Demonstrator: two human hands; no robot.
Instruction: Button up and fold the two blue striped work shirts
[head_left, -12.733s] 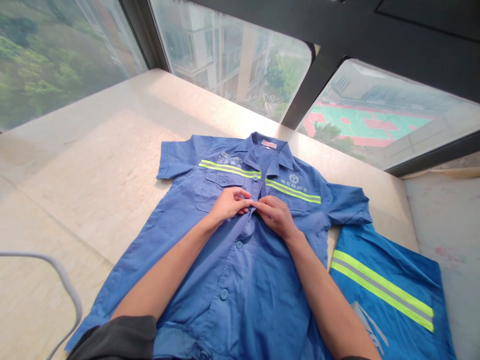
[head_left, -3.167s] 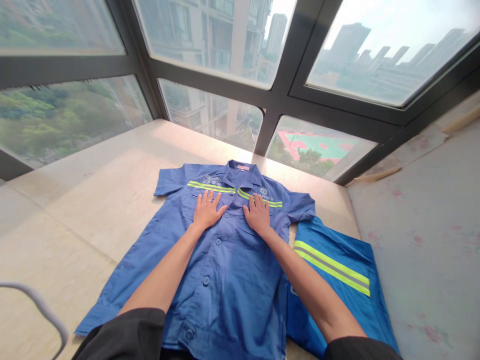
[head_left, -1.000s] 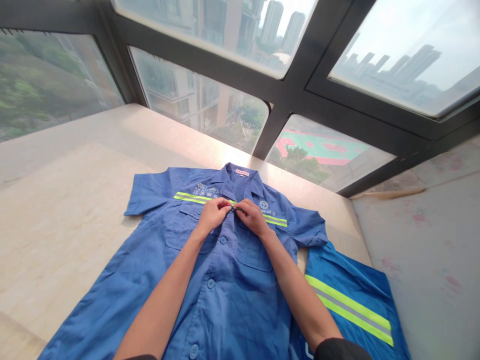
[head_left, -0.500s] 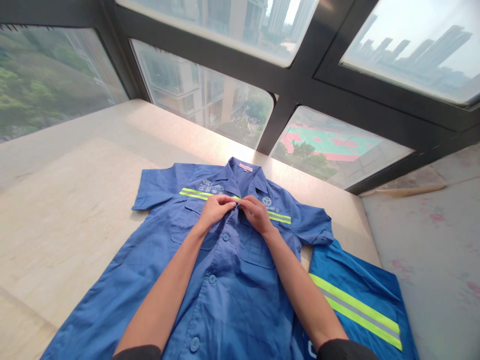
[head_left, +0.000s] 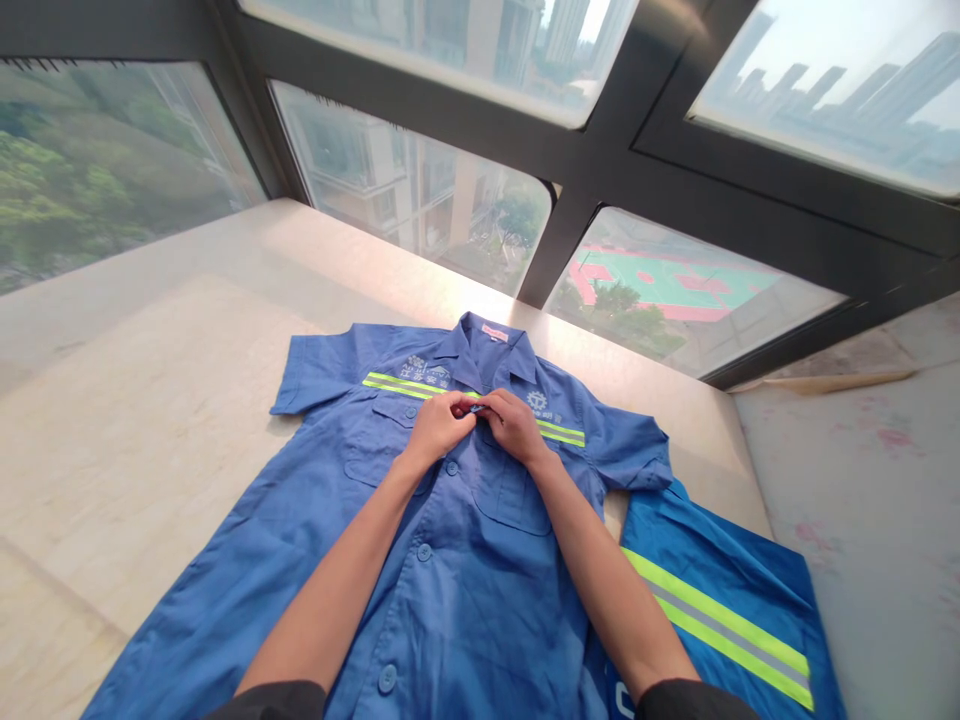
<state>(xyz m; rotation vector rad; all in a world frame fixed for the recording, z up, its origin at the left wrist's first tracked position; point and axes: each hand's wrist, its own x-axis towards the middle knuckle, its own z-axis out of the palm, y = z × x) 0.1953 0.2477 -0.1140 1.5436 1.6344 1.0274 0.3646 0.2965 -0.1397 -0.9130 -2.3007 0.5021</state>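
Note:
A blue short-sleeved work shirt (head_left: 495, 560) lies front up, its collar pointing away from me and a yellow-green reflective stripe across the chest. My left hand (head_left: 439, 428) and my right hand (head_left: 511, 425) meet at the front placket just below the collar. Both are closed, fingertips pinching the shirt's front edge at the level of the stripe. Whatever small part sits between the fingertips is mostly hidden. Below the hands, buttons run down the placket, among them one button (head_left: 424, 552) at mid-chest and a lower one (head_left: 387, 680).
A folded brighter blue garment (head_left: 720, 570) with a wide reflective band lies to the right, partly under the shirt's sleeve. Everything rests on a pale stone sill (head_left: 187, 370). Dark window frames (head_left: 600, 165) rise behind, and a flower-patterned wall (head_left: 862, 480) stands at the right.
My left fingers have shifted slightly, the thumb now nearer the right fingertips. The right hand stays at nearly the same spot. The view has moved a little.

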